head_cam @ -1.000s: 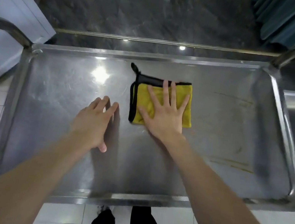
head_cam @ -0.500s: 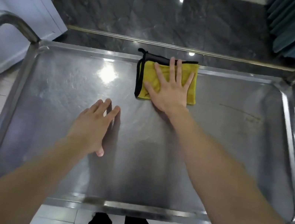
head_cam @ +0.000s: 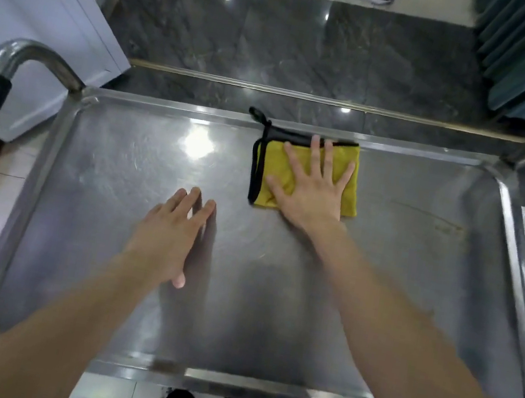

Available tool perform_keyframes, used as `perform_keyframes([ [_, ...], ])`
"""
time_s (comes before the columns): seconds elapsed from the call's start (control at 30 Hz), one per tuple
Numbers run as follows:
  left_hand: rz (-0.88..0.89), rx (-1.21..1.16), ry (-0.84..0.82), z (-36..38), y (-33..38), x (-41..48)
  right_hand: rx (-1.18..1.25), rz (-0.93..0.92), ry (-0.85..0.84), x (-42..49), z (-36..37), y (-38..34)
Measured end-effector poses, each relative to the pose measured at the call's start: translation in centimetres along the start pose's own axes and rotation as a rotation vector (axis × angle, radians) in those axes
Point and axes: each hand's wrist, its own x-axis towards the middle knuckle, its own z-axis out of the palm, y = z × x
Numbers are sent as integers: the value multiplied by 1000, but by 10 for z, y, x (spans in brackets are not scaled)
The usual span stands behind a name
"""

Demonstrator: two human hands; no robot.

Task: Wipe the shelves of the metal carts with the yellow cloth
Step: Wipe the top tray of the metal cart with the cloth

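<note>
Against the far rim [head_cam: 165,107] of the cart's top shelf [head_cam: 412,293], the yellow cloth [head_cam: 274,162] lies folded under the right hand [head_cam: 314,193], pressed flat by straight, spread fingers [head_cam: 314,155]. The left hand [head_cam: 167,238] lies flat on bare steel, holding nothing. Since nothing grips the cloth, a quick stroke could leave it behind or push it over the rim; the brown streak [head_cam: 431,216] to its right may get missed.

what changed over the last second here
The right hand, flat on the cloth, pushed it away across the shelf up to the far rim, where its black edge now lies. Nothing was gripped or let go. The left hand stayed flat on the shelf, nearer and left of the cloth.
</note>
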Motion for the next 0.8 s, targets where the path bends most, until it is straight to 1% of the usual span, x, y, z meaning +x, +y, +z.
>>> perform_keyframes([
  [0.07,11,6,4,-3,1,-1,-28,18,-5,35,-4,4],
  [0.13,26,23,1,-6,2,-2,-44,10,10,22,0,5],
  [0.2,14,35,4,-8,3,-5,-28,-20,24,-34,8,2],
  [0.27,6,42,20,-7,4,-6,-20,-67,24,-120,15,-4],
  [0.33,6,45,31,-4,3,-7,-17,-109,-18,-211,18,-10],
  [0.4,17,51,33,-3,2,-6,-28,-97,-78,-267,21,-13],
  [0.47,-6,53,47,-3,3,-5,-28,-75,-80,-255,21,-13],
  [0.53,-35,65,78,-2,5,-7,-14,-17,-42,-194,18,-14],
  [0.6,-50,52,163,2,11,-20,36,75,-50,-119,9,-15],
  [0.63,-45,19,202,9,16,-30,46,112,-60,-88,5,-16],
  [0.67,-32,-33,199,17,21,-41,43,132,-74,-65,3,-16],
  [0.73,0,-129,58,31,33,-64,4,136,-97,-45,4,-16],
  [0.8,9,-98,-30,40,40,-74,-10,125,-86,-56,5,-17],
])
